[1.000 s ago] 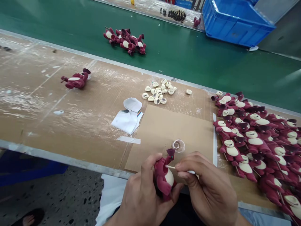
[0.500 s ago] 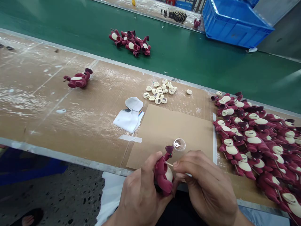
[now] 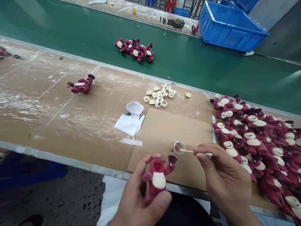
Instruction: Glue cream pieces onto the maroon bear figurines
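My left hand (image 3: 138,197) is closed around a maroon bear figure (image 3: 157,175) with a cream belly, held upright at the table's near edge. My right hand (image 3: 223,179) pinches a thin wooden stick (image 3: 188,151). The stick's tip reaches into a small clear cup (image 3: 179,147) on the cardboard sheet (image 3: 164,131). A cluster of cream muzzle pieces (image 3: 158,95) lies beyond the sheet.
A big pile of maroon bears (image 3: 258,138) covers the right side of the table. One bear (image 3: 81,85) lies alone at the left; a small group (image 3: 135,50) sits on the green conveyor belt (image 3: 188,59). White paper scraps (image 3: 130,119) lie mid-table. A blue crate (image 3: 231,26) stands at the back.
My right hand pulled the stick away from the bear's face and moved its tip to the small cup. My left hand turned the bear so its belly faces up.
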`<action>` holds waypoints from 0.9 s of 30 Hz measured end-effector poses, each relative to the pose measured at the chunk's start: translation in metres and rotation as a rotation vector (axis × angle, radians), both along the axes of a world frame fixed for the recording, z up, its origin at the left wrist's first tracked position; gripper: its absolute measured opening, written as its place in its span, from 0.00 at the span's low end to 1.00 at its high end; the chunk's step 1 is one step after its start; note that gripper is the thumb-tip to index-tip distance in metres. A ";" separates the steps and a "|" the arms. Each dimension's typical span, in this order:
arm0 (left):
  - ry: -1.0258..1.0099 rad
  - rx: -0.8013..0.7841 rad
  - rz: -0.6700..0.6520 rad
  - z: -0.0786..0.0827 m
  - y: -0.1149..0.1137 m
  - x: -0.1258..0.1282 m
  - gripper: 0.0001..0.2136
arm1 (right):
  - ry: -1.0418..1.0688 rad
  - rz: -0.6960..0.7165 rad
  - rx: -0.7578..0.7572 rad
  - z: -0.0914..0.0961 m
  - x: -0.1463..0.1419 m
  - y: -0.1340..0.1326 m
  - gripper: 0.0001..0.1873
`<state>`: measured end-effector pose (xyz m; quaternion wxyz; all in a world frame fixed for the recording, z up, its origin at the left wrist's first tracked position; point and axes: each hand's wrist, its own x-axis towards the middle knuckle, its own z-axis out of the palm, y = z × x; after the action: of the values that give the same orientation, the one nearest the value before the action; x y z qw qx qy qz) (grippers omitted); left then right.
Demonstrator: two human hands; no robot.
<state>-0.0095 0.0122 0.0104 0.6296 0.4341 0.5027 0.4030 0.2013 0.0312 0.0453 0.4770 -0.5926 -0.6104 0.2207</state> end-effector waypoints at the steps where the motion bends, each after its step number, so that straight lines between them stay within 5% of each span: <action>1: -0.153 -0.112 0.051 -0.001 0.000 -0.003 0.23 | -0.075 0.017 0.004 -0.003 0.006 0.003 0.08; 4: -0.527 -0.328 0.051 0.002 0.003 -0.008 0.21 | -0.254 0.101 -0.023 -0.012 0.016 0.013 0.07; 7: -0.656 -0.487 -0.060 0.014 0.007 -0.009 0.27 | -0.296 0.135 -0.024 -0.022 0.016 0.019 0.08; 10: -0.688 -0.598 -0.193 0.022 0.009 -0.006 0.29 | -0.286 0.131 -0.030 -0.028 0.014 0.021 0.09; 15: -0.748 -0.488 -0.343 0.010 0.009 0.001 0.30 | -0.199 0.114 -0.030 -0.021 0.013 0.014 0.08; 20: -0.775 -0.425 -0.390 0.003 0.011 0.008 0.27 | 0.162 0.162 -0.083 0.006 0.005 -0.006 0.05; 27: -0.612 -0.658 -0.307 0.028 0.013 0.008 0.29 | 0.279 0.373 -0.109 0.021 -0.005 -0.007 0.04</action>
<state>-0.0019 0.0253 0.0382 0.9051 0.1421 0.3254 0.2339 0.1963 0.0237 0.0665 0.4750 -0.4582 -0.6246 0.4176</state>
